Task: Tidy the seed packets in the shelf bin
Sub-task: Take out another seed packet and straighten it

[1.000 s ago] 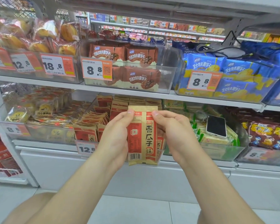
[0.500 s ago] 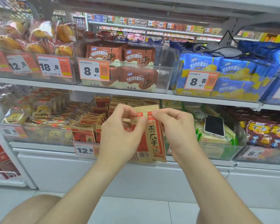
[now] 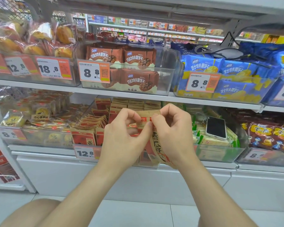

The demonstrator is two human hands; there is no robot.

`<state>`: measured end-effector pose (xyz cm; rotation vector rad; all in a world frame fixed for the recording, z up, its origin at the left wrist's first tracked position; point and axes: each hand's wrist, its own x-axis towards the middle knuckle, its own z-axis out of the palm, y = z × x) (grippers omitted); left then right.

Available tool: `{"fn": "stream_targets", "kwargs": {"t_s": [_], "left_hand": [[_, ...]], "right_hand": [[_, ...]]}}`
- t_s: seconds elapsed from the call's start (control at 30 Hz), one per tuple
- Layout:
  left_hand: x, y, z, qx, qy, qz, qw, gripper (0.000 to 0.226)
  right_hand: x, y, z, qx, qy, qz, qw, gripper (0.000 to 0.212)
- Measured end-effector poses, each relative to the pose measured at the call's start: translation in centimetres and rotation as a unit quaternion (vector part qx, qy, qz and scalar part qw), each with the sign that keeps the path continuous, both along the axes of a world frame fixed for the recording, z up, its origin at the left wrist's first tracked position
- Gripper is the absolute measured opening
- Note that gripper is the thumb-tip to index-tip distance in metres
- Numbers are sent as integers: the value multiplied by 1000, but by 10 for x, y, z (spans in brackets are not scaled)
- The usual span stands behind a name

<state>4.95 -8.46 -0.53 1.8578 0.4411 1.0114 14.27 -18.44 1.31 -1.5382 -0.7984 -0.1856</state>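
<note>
Just in front of the shelf bin (image 3: 87, 112), the left hand (image 3: 121, 136) and right hand (image 3: 172, 133) pinch the top edge of a few seed packets (image 3: 155, 141). Both grips are clamped on them, probably to square the stack before slotting it in upright.

**Snacks, price tags and a phone along two shelves**

On the upper white metal shelf (image 3: 39, 86), clear-wrapped golden bread buns (image 3: 39, 41) sit behind an orange-and-white 18.8 price tag (image 3: 52, 68). Beside them, brown chocolate wafer packs (image 3: 138, 58) fill a clear plastic bin (image 3: 166, 76). Blue-and-yellow wafer packs (image 3: 203, 64) come next, with a black cable (image 3: 246, 54) lying across their tops. On the lower shelf, yellow pastry packets (image 3: 15, 119) lie at the left. A white phone with a dark screen (image 3: 216, 127) rests face up on green-and-white flat packets (image 3: 210, 140), and dark red snack bags (image 3: 269, 135) lie at the right.
</note>
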Motion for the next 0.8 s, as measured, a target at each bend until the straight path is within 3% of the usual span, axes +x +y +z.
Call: {"fn": "stream_targets", "kwargs": {"t_s": [0.13,0.23,0.43,0.57,0.7,0.8], "left_hand": [[0,2,0,47,-12,38,998,14],[3,7,0,22,-9,37,999,14],[1,9,3,5,-24,-10,1000,18],[1,11,2,16,-22,1,1000,20],[0,17,3,21,-33,49,998,9],[-1,27,6,1,-47,121,991,9]], "right_hand": [[-1,4,-5,-17,-35,-8,999,16],[1,6,-8,-36,-41,-16,998,35],[4,9,-5,-3,101,26,995,40],[6,8,-5,-4,144,48,988,39],[6,5,-5,-46,82,64,993,39],[7,1,-8,-121,44,105,986,26]]}}
